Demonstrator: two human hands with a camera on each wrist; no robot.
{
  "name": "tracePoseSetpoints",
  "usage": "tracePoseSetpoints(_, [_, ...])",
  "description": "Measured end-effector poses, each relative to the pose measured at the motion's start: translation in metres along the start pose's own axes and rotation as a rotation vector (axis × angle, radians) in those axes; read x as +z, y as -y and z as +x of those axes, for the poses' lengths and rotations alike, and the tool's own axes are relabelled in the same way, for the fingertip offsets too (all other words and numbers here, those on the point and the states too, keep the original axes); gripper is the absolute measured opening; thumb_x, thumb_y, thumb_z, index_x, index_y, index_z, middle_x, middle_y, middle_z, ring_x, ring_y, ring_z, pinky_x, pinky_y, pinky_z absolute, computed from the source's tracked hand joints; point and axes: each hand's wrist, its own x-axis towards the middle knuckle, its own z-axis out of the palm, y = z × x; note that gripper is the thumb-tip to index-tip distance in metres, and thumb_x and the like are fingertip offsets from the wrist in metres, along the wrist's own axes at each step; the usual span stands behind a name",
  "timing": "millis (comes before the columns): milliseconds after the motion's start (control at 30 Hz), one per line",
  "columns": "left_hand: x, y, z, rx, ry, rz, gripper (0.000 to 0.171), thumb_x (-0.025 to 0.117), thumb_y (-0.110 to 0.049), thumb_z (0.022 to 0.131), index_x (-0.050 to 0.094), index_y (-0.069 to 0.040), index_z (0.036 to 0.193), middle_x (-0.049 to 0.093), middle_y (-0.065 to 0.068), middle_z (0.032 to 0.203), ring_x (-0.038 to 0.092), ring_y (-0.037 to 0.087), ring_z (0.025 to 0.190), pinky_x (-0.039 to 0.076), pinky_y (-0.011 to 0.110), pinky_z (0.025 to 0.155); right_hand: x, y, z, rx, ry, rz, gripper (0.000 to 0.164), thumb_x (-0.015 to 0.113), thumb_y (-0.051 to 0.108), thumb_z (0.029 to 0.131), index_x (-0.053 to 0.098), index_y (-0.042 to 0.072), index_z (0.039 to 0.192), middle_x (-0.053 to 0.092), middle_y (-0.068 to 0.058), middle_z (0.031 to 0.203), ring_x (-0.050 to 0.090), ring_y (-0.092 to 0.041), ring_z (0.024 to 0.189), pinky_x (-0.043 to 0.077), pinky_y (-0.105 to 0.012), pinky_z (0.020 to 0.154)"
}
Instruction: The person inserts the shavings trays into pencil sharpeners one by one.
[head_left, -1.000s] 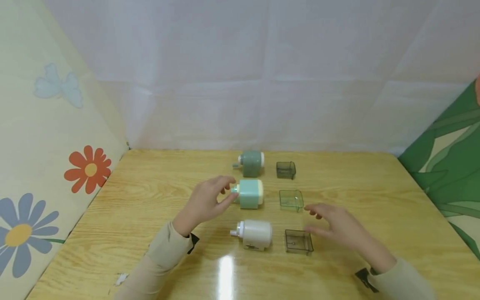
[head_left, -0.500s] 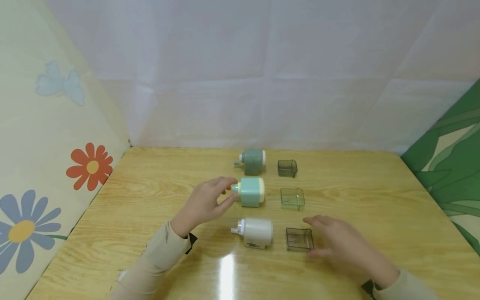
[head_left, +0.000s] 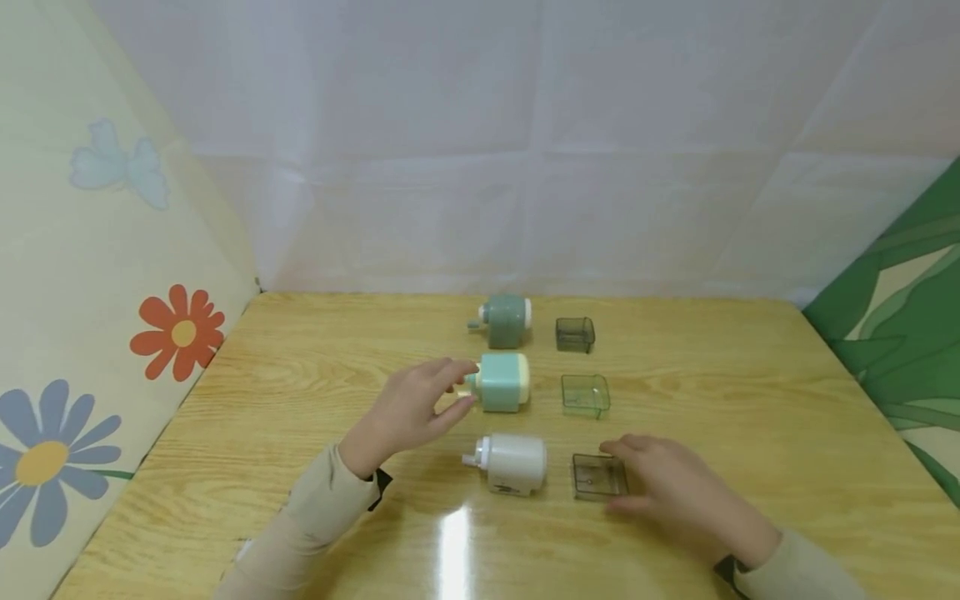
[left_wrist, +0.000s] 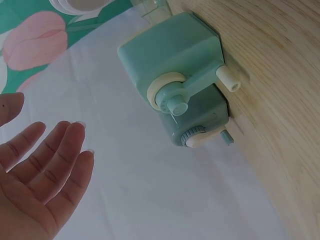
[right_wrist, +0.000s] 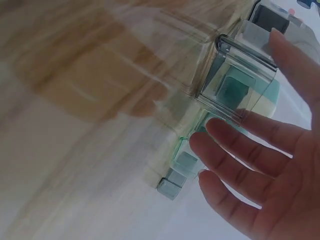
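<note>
My left hand is held with parted, relaxed fingers beside the crank side of a mint pencil sharpener. In the left wrist view that sharpener's crank handle stands apart from the fingertips. Thumb and index finger of my right hand are spread around the right end of a smoky clear shavings drawer. The right wrist view has these fingertips right at the edges of the drawer, fingers fairly straight. A cream pencil sharpener lies left of this drawer, its crank pointing left.
Farther back stands a dark green pencil sharpener with a dark clear drawer to its right. A green clear drawer lies right of the mint sharpener. The wooden table ends at a white cloth backdrop.
My right hand has moved from beside the green drawer toward me, then left to the smoky drawer. The left hand has barely moved beside the mint sharpener.
</note>
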Motion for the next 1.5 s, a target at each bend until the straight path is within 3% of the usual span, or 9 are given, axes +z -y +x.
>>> tracePoseSetpoints(167, [0.002, -0.005, 0.0, 0.032, 0.043, -0.016, 0.032, 0.061, -0.02, 0.085, 0.057, -0.002, 0.111, 0.063, 0.006, 0.089, 0.057, 0.012, 0.07, 0.049, 0.024, 0.057, 0.003, 0.0, 0.002, -0.018, -0.002, -0.003, 0.058, 0.069, 0.049, 0.07, 0.062, 0.006, 0.108, 0.061, 0.001, 0.094, 0.058, -0.015, 0.081, 0.051, -0.038, 0.073])
tracePoseSetpoints(300, [0.004, -0.011, 0.001, 0.064, 0.09, -0.012, 0.034, 0.062, -0.023, 0.085, 0.058, -0.002, 0.112, 0.062, 0.005, 0.093, 0.058, 0.014, 0.078, 0.051, 0.026, 0.066, 0.003, 0.0, 0.003, -0.028, -0.006, -0.006, 0.058, 0.067, 0.052, 0.071, 0.062, 0.006, 0.106, 0.061, 0.001, 0.092, 0.057, -0.016, 0.078, 0.051, -0.039, 0.07])
tracePoseSetpoints(467, [0.01, -0.019, 0.003, 0.076, 0.226, 0.009, 0.044, 0.058, -0.036, 0.087, 0.057, -0.004, 0.118, 0.06, 0.006, 0.108, 0.056, 0.017, 0.097, 0.047, 0.028, 0.085, 0.004, 0.0, 0.003, -0.033, -0.011, -0.012, 0.056, 0.069, 0.049, 0.07, 0.062, 0.006, 0.106, 0.06, 0.002, 0.091, 0.058, -0.016, 0.078, 0.051, -0.038, 0.069])
tracePoseSetpoints(600, [0.016, -0.023, 0.003, 0.065, 0.327, 0.02, 0.052, 0.057, -0.044, 0.085, 0.055, -0.008, 0.122, 0.057, 0.004, 0.114, 0.053, 0.016, 0.102, 0.045, 0.028, 0.088, 0.003, 0.0, 0.003, -0.038, -0.007, -0.013, 0.057, 0.069, 0.048, 0.07, 0.062, 0.006, 0.107, 0.061, 0.002, 0.092, 0.058, -0.016, 0.079, 0.051, -0.038, 0.07])
tracePoseSetpoints(733, [0.021, -0.025, 0.003, 0.08, 0.378, 0.032, 0.055, 0.058, -0.047, 0.083, 0.055, -0.01, 0.123, 0.057, 0.003, 0.114, 0.052, 0.014, 0.102, 0.045, 0.028, 0.088, 0.003, 0.0, 0.004, -0.026, 0.007, -0.011, 0.056, 0.069, 0.048, 0.071, 0.062, 0.006, 0.108, 0.061, 0.001, 0.094, 0.058, -0.017, 0.081, 0.051, -0.039, 0.071])
tracePoseSetpoints(1000, [0.03, -0.027, 0.001, 0.1, 0.395, 0.028, 0.05, 0.06, -0.045, 0.083, 0.057, -0.012, 0.12, 0.058, 0.001, 0.11, 0.053, 0.012, 0.096, 0.046, 0.026, 0.084, 0.003, 0.001, 0.002, -0.03, 0.008, -0.028, 0.063, 0.067, 0.052, 0.07, 0.061, 0.005, 0.11, 0.062, -0.003, 0.097, 0.058, -0.02, 0.083, 0.05, -0.042, 0.074])
tracePoseSetpoints(1233, [0.033, -0.028, -0.001, 0.093, 0.415, 0.02, 0.044, 0.061, -0.04, 0.084, 0.058, -0.011, 0.117, 0.059, 0.001, 0.107, 0.054, 0.013, 0.095, 0.046, 0.025, 0.084, 0.003, 0.001, 0.003, -0.053, -0.003, -0.038, 0.058, 0.071, 0.043, 0.069, 0.061, 0.004, 0.11, 0.062, -0.003, 0.095, 0.058, -0.019, 0.081, 0.05, -0.041, 0.073])
tracePoseSetpoints(1500, [0.034, -0.029, -0.003, 0.078, 0.419, 0.014, 0.043, 0.061, -0.038, 0.085, 0.059, -0.01, 0.116, 0.059, 0.002, 0.109, 0.054, 0.013, 0.096, 0.046, 0.024, 0.083, 0.005, 0.001, 0.004, -0.06, -0.007, -0.045, 0.057, 0.071, 0.043, 0.069, 0.061, 0.004, 0.11, 0.062, -0.002, 0.094, 0.058, -0.018, 0.079, 0.05, -0.04, 0.071])
